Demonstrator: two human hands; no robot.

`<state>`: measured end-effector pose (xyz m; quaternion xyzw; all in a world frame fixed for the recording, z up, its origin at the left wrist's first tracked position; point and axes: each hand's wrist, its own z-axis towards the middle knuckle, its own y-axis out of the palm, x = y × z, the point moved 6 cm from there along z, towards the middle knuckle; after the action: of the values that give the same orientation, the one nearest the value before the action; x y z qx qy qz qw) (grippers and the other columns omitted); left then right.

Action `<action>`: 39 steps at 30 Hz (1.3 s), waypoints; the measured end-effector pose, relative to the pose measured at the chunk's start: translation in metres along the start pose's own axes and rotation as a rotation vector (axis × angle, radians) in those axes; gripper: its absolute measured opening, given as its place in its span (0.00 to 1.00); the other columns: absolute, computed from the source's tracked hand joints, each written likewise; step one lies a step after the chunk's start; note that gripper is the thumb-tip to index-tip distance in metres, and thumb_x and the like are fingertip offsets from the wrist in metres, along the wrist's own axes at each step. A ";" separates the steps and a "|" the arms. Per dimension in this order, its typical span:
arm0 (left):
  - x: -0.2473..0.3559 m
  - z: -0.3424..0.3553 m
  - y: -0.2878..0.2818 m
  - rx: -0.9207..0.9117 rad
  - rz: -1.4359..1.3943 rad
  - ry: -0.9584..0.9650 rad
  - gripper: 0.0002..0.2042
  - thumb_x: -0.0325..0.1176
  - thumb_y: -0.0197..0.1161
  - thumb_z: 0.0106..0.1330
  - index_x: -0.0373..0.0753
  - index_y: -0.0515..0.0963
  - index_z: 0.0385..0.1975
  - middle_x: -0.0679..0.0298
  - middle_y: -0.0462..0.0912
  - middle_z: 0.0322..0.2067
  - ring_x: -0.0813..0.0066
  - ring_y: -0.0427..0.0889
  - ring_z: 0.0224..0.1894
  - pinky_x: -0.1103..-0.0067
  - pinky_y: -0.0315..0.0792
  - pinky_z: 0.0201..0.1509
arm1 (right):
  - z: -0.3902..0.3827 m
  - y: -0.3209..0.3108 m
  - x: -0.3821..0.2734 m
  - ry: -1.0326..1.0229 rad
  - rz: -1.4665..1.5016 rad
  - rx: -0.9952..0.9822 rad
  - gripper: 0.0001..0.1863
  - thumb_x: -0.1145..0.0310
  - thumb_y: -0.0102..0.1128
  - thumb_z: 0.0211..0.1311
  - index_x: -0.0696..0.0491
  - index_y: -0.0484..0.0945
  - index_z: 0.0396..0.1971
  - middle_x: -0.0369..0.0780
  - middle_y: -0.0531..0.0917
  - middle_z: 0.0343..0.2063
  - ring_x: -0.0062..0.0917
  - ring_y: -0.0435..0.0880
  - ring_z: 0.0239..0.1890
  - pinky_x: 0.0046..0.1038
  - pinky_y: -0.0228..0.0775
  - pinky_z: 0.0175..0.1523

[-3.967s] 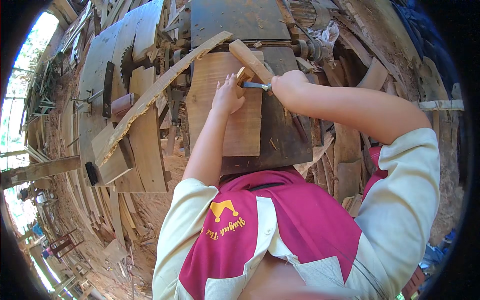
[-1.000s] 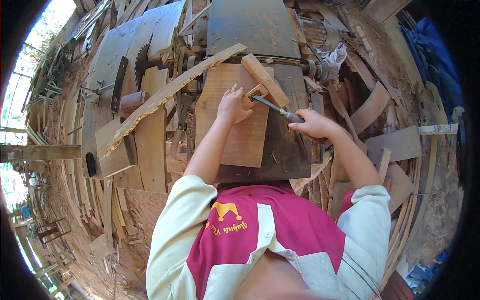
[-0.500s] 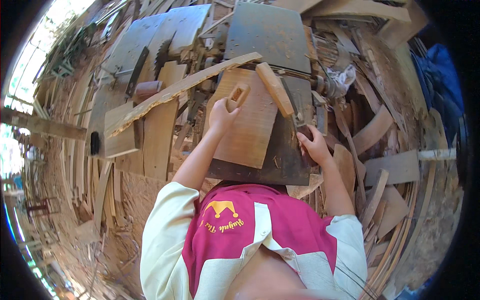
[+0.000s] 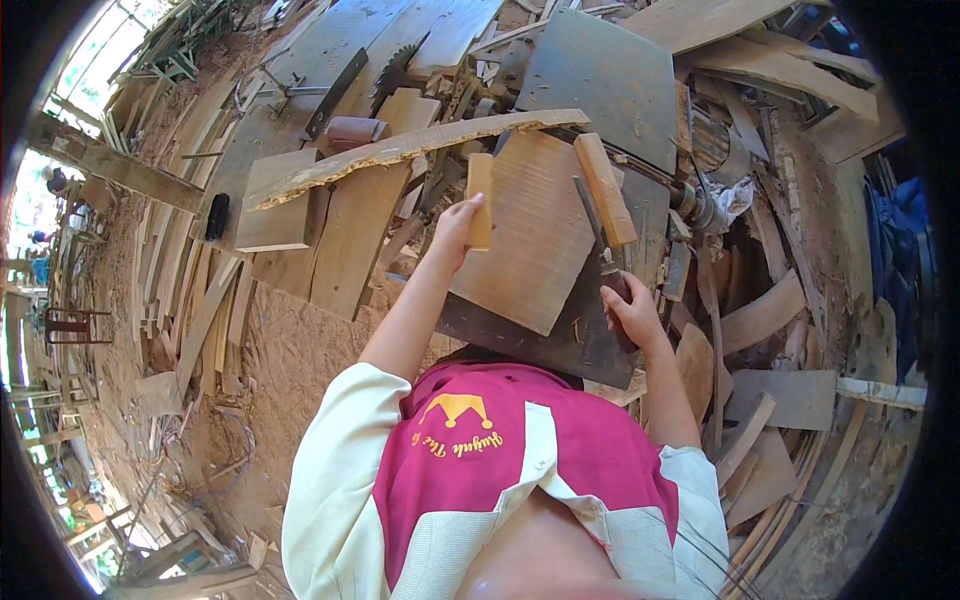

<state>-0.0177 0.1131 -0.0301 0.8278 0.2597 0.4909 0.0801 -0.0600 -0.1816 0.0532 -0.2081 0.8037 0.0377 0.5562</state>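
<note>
My left hand (image 4: pixel 458 232) grips a short wooden block (image 4: pixel 481 190) by its lower part, and the block stands on end over the left edge of a broad wooden board (image 4: pixel 535 235). A chisel (image 4: pixel 590 218) is in my right hand (image 4: pixel 634 308), its narrow metal blade pointing away from me and its dark reddish handle wrapped by my fingers. Just beside the blade, a second wooden block (image 4: pixel 605 190) lies slanted at the board's right side. The board rests on a dark metal machine table (image 4: pixel 500 330).
A long rough-edged plank (image 4: pixel 420 140) lies across the far side. To the left are a toothed saw blade (image 4: pixel 393 78), a reddish-brown cylindrical piece (image 4: pixel 355 132) and a thick board (image 4: pixel 275 205). Machine parts (image 4: pixel 700 205) and wood offcuts (image 4: pixel 765 310) crowd the right.
The block in my left hand has turned, so its slotted hole no longer shows. More of the chisel's handle is visible in my right hand. The whole view has shifted.
</note>
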 end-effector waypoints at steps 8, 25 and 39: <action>0.017 -0.014 0.038 0.093 1.199 0.648 0.27 0.41 0.68 0.43 0.35 0.74 0.44 0.56 0.77 0.37 0.63 0.76 0.42 0.71 0.70 0.45 | 0.001 -0.007 0.018 0.030 -0.031 -0.029 0.24 0.63 0.57 0.55 0.59 0.66 0.48 0.35 0.72 0.20 0.16 0.70 0.16 0.20 0.63 0.21; 0.007 -0.006 0.059 -0.007 1.419 0.848 0.28 0.37 0.70 0.38 0.38 0.73 0.44 0.59 0.76 0.40 0.61 0.75 0.43 0.71 0.70 0.45 | 0.024 -0.008 -0.088 -0.004 -0.958 -0.286 0.28 0.62 0.55 0.52 0.55 0.64 0.54 0.52 0.75 0.44 0.43 0.75 0.46 0.33 0.64 0.51; 0.007 -0.009 0.062 0.032 1.370 0.869 0.25 0.37 0.68 0.38 0.39 0.74 0.42 0.60 0.76 0.37 0.63 0.75 0.42 0.72 0.70 0.44 | 0.076 0.003 -0.112 -0.086 -1.044 -0.632 0.17 0.62 0.52 0.51 0.59 0.73 0.36 0.48 0.79 0.28 0.37 0.79 0.32 0.34 0.70 0.38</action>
<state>-0.0007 0.0625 0.0038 0.5394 -0.2898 0.7049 -0.3580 0.0389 -0.1236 0.1255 -0.7277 0.5224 0.0048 0.4445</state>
